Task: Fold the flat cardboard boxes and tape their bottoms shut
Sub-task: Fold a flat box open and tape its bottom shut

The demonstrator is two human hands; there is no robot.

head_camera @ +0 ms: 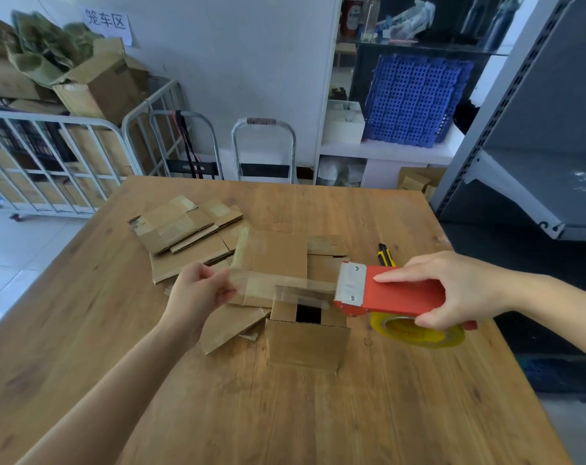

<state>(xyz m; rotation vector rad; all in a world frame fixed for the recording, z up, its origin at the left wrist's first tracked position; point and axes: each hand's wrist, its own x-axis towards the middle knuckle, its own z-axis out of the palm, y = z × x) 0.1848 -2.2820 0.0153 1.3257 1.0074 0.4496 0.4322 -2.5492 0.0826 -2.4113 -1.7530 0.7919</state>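
A: Start at the left. What's over there?

B: Off the table, a white metal cage cart (50, 162) stacked with brown cartons. On the pale wooden table (285, 414) itself, toward the far left, lies a heap of flattened brown cardboard boxes (187, 226), some with old tape on them, overlapping each other.

A: And the left hand?

B: The left hand (197, 293) is raised above the table just in front of that heap, fingers pinched closed on the loose end of a clear strip of packing tape (285, 286). The strip runs taut to the right, all the way to the dispenser.

A: Where's the box being worked on?

B: The small folded brown cardboard box (306, 337) stands on the table near the middle, below the stretched tape. Its upward-facing flaps are folded in but leave a dark square gap at the centre. The tape hangs above it; I can't tell whether it touches the flaps.

A: Then the right side?

B: The right hand (459, 290) is wrapped around a red metal tape dispenser (395, 293), thumb on top, fingers underneath, gripping it firmly. Its serrated steel blade points left at the strip, and the yellowish tape roll (419, 333) sits beneath the hand. Behind the dispenser, a yellow-and-black utility knife (385, 255) lies on the table
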